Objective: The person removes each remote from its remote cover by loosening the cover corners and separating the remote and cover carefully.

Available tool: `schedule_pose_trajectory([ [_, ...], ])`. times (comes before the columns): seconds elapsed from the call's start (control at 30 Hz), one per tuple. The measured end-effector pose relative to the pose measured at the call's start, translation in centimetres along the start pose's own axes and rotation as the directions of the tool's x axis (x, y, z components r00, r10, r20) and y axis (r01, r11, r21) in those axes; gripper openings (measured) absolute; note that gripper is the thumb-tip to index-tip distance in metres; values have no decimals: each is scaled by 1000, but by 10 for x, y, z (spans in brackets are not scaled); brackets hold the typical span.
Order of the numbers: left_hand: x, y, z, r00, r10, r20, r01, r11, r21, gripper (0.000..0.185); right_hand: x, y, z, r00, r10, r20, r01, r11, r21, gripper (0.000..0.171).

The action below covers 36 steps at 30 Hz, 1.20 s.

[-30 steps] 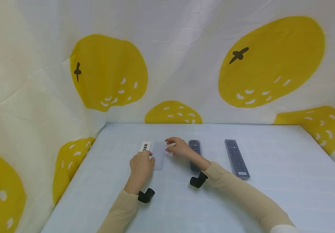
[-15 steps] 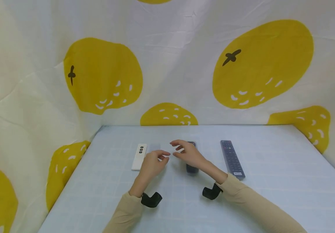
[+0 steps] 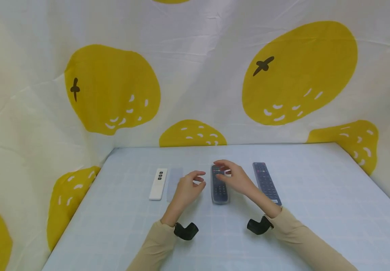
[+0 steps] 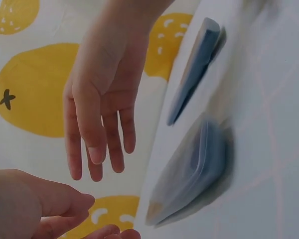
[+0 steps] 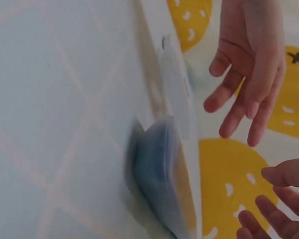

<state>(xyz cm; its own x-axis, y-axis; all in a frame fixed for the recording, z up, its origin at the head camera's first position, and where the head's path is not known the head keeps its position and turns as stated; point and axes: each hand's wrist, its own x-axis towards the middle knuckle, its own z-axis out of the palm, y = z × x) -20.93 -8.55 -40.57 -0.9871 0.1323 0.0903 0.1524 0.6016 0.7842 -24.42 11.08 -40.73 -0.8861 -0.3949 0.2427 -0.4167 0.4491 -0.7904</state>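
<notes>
— Two remotes already sit in clear sleeves: the dark remote mid-desk, and the long remote to its right.
— And the hands?
— Left hand and right hand hover either side of it, fingers loose, holding nothing.
— What's left?
— The white remote lies bare beside its empty sleeve.

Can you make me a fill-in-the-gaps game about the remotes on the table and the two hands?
1. The remote lying farthest left is ____ in colour.
2. The table has ____ remotes on it.
3. The left hand and the right hand hover on either side of the ____ remote.
4. The fruits printed on the cloth behind are ____.

Missing words: white; three; middle; yellow
</notes>
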Motion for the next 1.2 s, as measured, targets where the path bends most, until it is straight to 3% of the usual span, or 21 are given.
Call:
schedule_pose_trajectory([
  [0.17, 6, -3, 11, 997, -57, 48, 61, 993, -103, 41, -6, 11, -5, 997, 80, -16, -80, 997, 14, 45],
  [0.37, 18, -7, 23, 982, -166, 94, 180, 968, -173, 46, -12, 27, -9, 981, 189, -31, -187, 981, 54, 50],
  [0.63, 30, -10, 38, 953, -271, 134, 295, 931, -217, 51, -14, 36, -9, 917, 377, 133, -397, 896, 198, 61],
  [0.7, 32, -11, 40, 950, -282, 136, 307, 925, -225, 52, -13, 36, -8, 899, 410, 155, -436, 869, 234, 63],
  [0.87, 33, -14, 45, 948, -290, 130, 313, 920, -237, 53, -10, 36, -5, 876, 447, 181, -481, 838, 257, 64],
  [1.2, 36, -15, 54, 962, -242, 131, 265, 942, -208, 54, -4, 35, -4, 841, 490, 228, -540, 791, 289, 63],
])
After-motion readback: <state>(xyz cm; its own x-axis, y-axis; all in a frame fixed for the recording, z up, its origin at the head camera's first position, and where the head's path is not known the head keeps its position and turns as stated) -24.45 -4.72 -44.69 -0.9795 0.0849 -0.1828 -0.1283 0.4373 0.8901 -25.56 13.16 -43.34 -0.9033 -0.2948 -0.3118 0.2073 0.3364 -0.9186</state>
